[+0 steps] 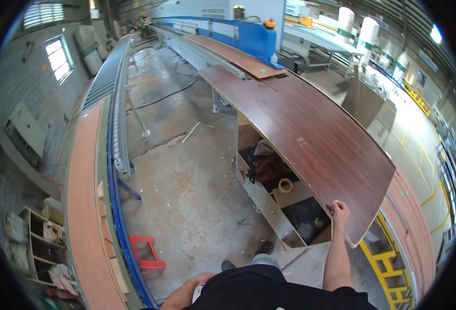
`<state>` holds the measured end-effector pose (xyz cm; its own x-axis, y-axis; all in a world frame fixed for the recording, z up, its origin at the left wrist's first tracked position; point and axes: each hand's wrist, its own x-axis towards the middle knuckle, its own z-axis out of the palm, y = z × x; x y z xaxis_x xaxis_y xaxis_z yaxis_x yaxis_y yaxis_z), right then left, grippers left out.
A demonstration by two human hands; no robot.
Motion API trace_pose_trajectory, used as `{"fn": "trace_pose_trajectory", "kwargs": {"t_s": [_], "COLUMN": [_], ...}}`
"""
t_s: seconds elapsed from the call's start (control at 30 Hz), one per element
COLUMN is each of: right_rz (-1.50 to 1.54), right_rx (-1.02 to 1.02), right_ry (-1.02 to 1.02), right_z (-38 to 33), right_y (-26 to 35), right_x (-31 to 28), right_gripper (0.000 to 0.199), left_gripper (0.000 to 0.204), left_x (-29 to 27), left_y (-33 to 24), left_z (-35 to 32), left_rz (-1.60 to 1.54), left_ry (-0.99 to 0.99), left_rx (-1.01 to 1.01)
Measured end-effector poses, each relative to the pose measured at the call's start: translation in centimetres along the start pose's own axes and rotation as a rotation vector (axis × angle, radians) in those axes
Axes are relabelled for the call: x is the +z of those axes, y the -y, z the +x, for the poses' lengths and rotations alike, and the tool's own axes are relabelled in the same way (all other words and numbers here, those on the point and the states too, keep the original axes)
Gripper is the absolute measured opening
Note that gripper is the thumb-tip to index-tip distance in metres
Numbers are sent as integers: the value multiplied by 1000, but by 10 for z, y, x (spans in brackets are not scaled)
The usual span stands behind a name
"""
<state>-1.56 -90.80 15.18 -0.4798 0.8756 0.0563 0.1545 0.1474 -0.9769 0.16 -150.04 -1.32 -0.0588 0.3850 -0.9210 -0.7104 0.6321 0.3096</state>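
The right hand [339, 212] has its grip clamped on the near edge of a long dark wood-grain panel [310, 129], which lies flat and runs far toward the blue edge machine [248, 36]. The left hand [199, 281] hangs low beside the body, touching nothing; whether its grip is apart or together cannot be told. A red stool [146, 253] stands on the floor near left, just beside the roller conveyor [117, 103].

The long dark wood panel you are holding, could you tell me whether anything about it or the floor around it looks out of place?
The dark panel lies flat, right hand gripping its near edge. Oddities: a pale scuff mid-surface, and offcut strips and debris littering the concrete floor.
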Motion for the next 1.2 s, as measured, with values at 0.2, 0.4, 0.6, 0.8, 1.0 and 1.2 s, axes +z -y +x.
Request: {"fn": "trace_pose_trajectory", "kwargs": {"t_s": [0.2,0.4,0.6,0.8,1.0,1.2], "right_rz": [106,177,201,203,198,105], "right_rx": [45,41,77,53,68,295], "right_ry": [22,-5,-26,-9,144,115], "right_z": [8,-1,0,12,35,47], "right_y": [-2,-2,-3,-10,-22,-32], "right_x": [4,-2,-11,-15,-21,-12], "right_gripper": [14,34,43,43,40,10], "left_gripper": [52,48,44,34,32,29], "left_x": [-39,-62,-47,-44,-1,73], "left_y": [24,25,54,55,79,114], "left_z": [28,1,11,3,-53,-66], "left_rz": [-59,-270,-161,122,-358,-514], "left_ry": [-372,-572,-662,-648,-665,-548], "left_rx": [194,227,214,488,469,417]}}
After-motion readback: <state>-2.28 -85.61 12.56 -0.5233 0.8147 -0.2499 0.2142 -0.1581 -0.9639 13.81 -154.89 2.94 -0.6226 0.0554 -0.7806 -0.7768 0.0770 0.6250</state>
